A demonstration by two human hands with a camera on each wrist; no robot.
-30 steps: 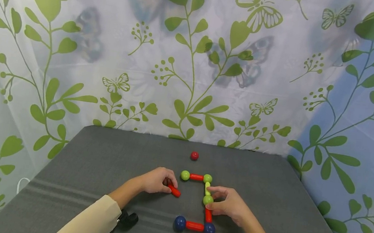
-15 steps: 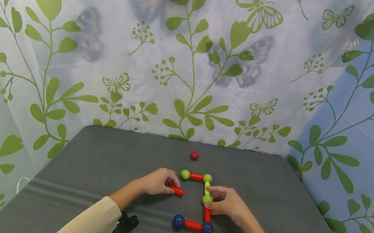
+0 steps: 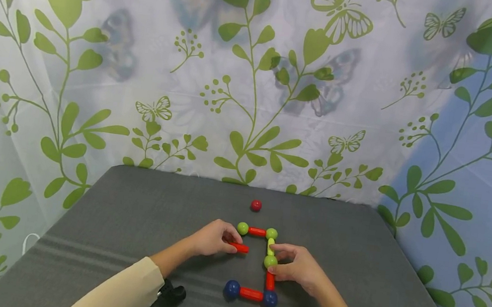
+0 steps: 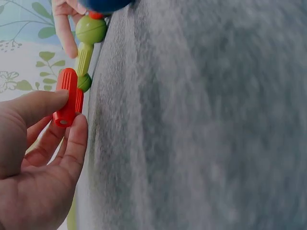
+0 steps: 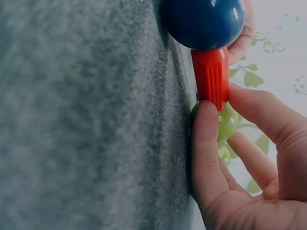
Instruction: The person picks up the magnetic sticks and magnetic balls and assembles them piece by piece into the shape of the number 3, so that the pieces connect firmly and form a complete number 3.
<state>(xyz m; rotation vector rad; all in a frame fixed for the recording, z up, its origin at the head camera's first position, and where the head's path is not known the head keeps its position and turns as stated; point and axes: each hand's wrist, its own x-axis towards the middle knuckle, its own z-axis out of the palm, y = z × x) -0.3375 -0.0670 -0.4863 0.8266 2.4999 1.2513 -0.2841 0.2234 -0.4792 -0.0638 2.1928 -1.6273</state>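
My left hand [image 3: 217,239] pinches a short red ridged toy building rod [image 4: 69,80] between thumb and fingers; its near end shows a small pale disc. To its right lies a chain of rods and balls. Along the chain's back a red rod joins two green balls [image 3: 243,228]. A yellow-green rod [image 3: 270,247] leads to a third green ball [image 3: 270,261], then a red rod [image 5: 211,79] and a blue ball [image 3: 270,299]. Another red rod [image 3: 251,294] ends at a second blue ball [image 3: 232,288]. My right hand [image 3: 299,266] pinches the chain around the third green ball and adjoining red rod.
A loose red ball [image 3: 256,205] lies behind the chain on the grey cloth-covered table [image 3: 167,200]. Patterned curtains [image 3: 234,96] stand behind and beside the table. Black straps [image 3: 171,294] sit at the wrists.
My left hand has moved slightly right and away from me, turning the red rod so it points toward the chain. The chain's blue-ball end has swung a little left; my right hand keeps its hold.
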